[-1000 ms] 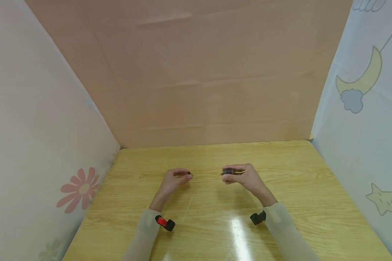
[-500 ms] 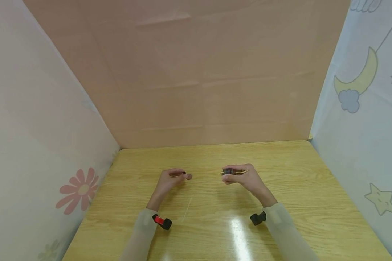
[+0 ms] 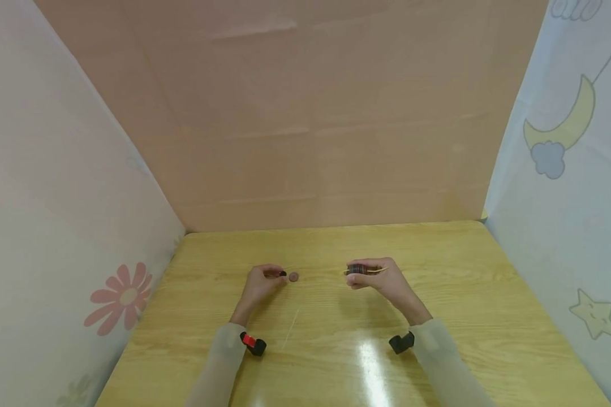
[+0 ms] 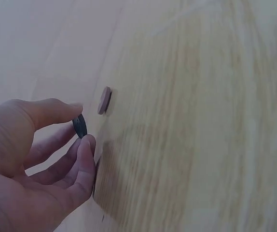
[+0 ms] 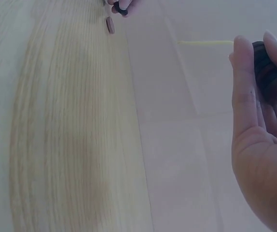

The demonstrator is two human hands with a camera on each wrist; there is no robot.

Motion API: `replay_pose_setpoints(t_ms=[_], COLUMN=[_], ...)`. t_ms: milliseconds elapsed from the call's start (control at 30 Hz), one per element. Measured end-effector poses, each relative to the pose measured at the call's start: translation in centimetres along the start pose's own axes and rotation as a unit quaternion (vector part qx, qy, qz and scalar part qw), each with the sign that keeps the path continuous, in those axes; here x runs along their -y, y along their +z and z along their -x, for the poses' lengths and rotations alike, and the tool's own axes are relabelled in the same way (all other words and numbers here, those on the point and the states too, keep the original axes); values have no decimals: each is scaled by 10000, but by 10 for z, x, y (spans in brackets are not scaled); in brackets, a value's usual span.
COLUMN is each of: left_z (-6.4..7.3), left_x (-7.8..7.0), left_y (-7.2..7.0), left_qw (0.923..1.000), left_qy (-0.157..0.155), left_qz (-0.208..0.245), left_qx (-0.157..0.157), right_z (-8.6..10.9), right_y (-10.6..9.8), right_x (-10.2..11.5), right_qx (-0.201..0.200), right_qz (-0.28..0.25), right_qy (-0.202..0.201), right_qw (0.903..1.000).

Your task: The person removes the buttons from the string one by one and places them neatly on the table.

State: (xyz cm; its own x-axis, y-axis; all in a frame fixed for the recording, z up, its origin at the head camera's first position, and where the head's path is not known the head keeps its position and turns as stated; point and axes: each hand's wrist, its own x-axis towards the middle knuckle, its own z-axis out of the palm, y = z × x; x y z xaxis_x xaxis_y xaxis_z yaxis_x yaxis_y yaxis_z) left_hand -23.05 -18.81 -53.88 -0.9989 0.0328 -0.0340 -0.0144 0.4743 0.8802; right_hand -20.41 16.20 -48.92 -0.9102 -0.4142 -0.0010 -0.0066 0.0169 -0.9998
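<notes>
My left hand (image 3: 262,282) pinches a small black button (image 4: 79,125) between thumb and fingertips, just above the table. A brown button (image 3: 293,277) rests on the table right beside those fingertips; the left wrist view shows this brown disc nearly edge-on. Farther right, my right hand (image 3: 382,278) grips a stack of dark, multicoloured buttons (image 3: 357,269) between thumb and fingers. A yellow cord (image 3: 378,269) runs through the stack and sticks out at both ends. In the right wrist view the cord's free end (image 5: 203,42) points away from the fingers. Part of the stack is hidden by the fingers.
The wooden table (image 3: 315,328) has a glare patch near its front. A plain tan sheet (image 3: 305,141) closes off the back. Patterned cloth walls stand at the left (image 3: 56,169) and right (image 3: 550,226).
My left hand has drawn back a little to the left with the black button, and the brown button on the table has come into sight. The right hand has stayed nearly still with the stack.
</notes>
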Motion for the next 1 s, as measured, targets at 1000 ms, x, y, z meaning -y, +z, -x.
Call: replay_pose_setpoints(t_ms=[1000], left_z=[-15], left_x=[14], left_y=[-4], left_qw=[9884], left_qy=[726], left_qz=[-1323], left_qx=[161], right_z=[0], right_y=[1], right_x=[-1], right_qx=[77], right_qz=[-23], right_qy=[-74], right_qw=[9999])
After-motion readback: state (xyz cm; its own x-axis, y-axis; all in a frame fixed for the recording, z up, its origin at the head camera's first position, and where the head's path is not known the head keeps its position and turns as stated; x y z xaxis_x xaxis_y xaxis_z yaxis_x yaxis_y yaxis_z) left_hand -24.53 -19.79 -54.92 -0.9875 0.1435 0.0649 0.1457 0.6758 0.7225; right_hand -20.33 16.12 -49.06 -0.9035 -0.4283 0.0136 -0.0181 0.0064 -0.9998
